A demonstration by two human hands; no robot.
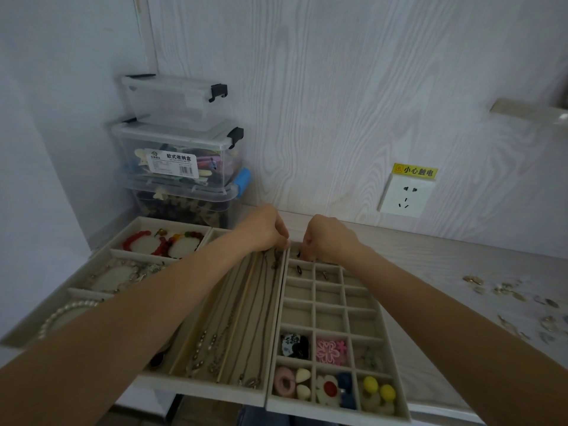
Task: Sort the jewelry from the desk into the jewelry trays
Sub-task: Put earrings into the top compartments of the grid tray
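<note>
Nearest us, the grid tray [330,305] holds colourful pieces in its front cells, sorted by kind. Beyond them the right hand [330,238] curls fingertips down into a far cell; whether it pinches anything, I cannot tell. Just left, the left hand [266,229] pinches at the necklace tray [246,302] top, seemingly straightening a chain. Loose jewelry [519,298] waits on the surface, well right.

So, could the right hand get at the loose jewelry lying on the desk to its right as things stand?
Probably yes. The right hand is at the far end of the grid tray, and the loose jewelry lies on bare desk to its right, with nothing standing between them.
</note>
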